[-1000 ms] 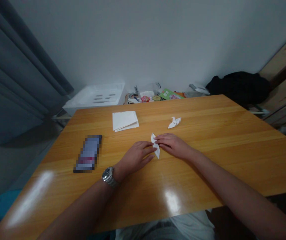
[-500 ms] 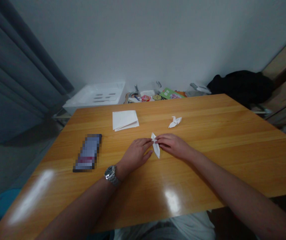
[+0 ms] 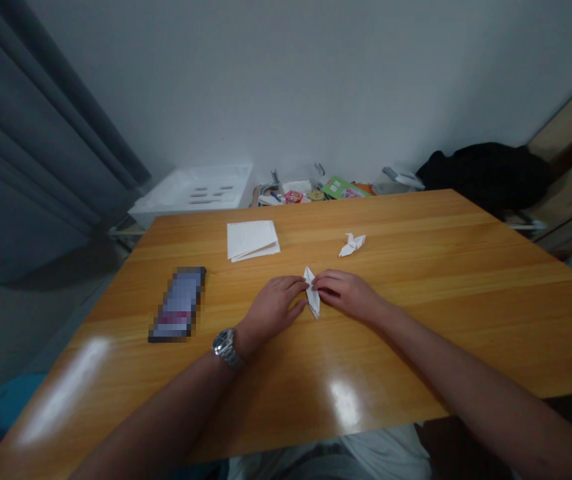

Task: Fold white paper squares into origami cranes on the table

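A narrow, diamond-shaped piece of folded white paper (image 3: 313,303) lies on the wooden table in front of me, pointed at both ends. My left hand (image 3: 275,305), with a metal watch on its wrist, holds the paper's left edge with the fingertips. From the other side, my right hand (image 3: 347,292) pinches the right edge between thumb and fingers. The fingertips partly cover the middle of the paper. Just beyond my right hand stands a small white origami bird (image 3: 352,245).
Folded sheets of white paper (image 3: 253,240) lie toward the back of the table (image 3: 416,253). A phone (image 3: 179,305), pixelated, is at the left. Behind the table's far edge are a white tray (image 3: 201,190), a green booklet (image 3: 342,188) and a black cloth heap (image 3: 486,177).
My right hand has shifted very slightly down along the paper's right edge. Both hands stay on the paper; the whole view has moved a little.
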Action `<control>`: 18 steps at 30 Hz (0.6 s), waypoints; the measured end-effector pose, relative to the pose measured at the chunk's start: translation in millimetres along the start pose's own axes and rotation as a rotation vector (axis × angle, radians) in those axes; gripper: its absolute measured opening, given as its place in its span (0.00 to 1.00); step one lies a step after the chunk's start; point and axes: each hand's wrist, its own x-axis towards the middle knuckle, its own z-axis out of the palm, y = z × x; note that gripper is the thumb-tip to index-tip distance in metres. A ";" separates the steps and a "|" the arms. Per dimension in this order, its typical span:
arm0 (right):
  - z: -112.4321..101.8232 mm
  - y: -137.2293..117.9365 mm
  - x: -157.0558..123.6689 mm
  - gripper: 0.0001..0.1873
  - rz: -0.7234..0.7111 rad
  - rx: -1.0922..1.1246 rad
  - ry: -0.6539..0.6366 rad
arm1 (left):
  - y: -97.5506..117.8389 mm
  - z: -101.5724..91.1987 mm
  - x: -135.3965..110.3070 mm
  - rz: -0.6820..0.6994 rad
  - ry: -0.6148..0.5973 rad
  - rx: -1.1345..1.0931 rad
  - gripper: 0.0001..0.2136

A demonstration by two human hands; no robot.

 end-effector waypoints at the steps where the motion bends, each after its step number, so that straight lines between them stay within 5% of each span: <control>1: -0.1 -0.5 0.1 0.08 0.009 0.010 0.003 | 0.5 0.0 0.5 0.000 0.001 0.001 0.13; 18: 0.3 -3.6 2.0 0.08 0.007 0.021 -0.010 | 5.1 -4.1 5.7 -0.028 -0.014 -0.030 0.10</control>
